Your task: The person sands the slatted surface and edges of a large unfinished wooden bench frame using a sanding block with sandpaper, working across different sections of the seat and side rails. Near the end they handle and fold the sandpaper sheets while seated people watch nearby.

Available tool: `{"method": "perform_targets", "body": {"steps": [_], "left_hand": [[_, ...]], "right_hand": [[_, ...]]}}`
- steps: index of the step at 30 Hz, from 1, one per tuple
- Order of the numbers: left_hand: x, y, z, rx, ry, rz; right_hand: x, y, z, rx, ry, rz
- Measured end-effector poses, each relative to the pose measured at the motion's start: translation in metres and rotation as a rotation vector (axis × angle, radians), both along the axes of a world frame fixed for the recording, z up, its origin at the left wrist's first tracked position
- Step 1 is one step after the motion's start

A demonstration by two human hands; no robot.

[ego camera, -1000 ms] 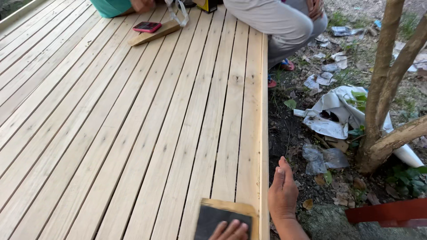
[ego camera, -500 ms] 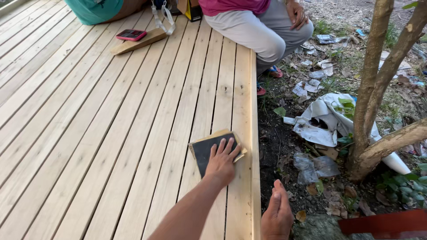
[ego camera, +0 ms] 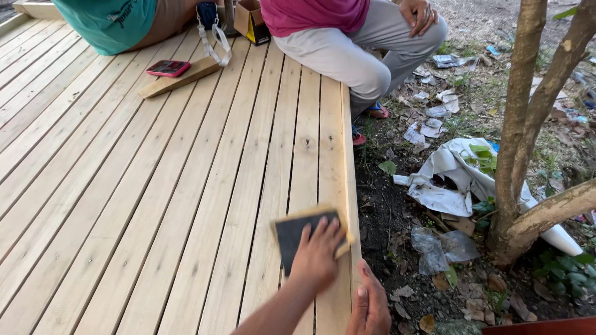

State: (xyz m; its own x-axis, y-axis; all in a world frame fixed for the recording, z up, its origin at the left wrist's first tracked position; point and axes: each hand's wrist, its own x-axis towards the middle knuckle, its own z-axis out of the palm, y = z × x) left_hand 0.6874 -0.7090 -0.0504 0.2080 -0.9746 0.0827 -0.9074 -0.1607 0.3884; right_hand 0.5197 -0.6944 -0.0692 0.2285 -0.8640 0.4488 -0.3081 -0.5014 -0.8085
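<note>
Pressing flat on a dark rectangular sanding block with a tan wooden backing (ego camera: 310,234), the left hand (ego camera: 318,253) spreads its fingers over the pad at the right edge of the pale slatted wooden deck (ego camera: 155,205), near its lower end. Right hand (ego camera: 369,304) rests loosely on the deck's outer rim, grasping nothing. Boards look uniformly light; which have been sanded cannot be told, so the long stretch toward the far edge may remain. Farther up lie a red phone (ego camera: 168,67) on a loose plank (ego camera: 179,78), and two seated people.
</note>
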Motion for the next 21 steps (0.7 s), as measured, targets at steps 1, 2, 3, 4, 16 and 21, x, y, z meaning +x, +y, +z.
{"method": "perform_targets", "body": {"steps": [1,2,3,4,16,21], "left_hand": [[0.005,-0.019,0.013,0.003,0.021,0.057],[0.003,-0.023,0.021,0.006,-0.01,0.073],[0.0,-0.025,0.027,0.003,-0.042,0.089],[-0.004,-0.021,0.03,0.011,-0.07,0.109],[0.022,-0.048,0.025,-0.004,0.045,0.053],[0.011,-0.017,-0.013,-0.052,-0.002,-0.021]], "right_hand": [[-0.004,-0.001,-0.001,-0.011,-0.011,-0.011],[-0.007,-0.002,-0.001,-0.023,-0.023,-0.024],[-0.007,-0.004,-0.002,-0.039,-0.021,-0.02],[-0.009,-0.002,-0.003,-0.045,-0.015,-0.011],[0.003,-0.001,-0.007,0.045,-0.049,-0.013],[0.004,-0.006,0.001,-0.134,-0.052,-0.008]]}}
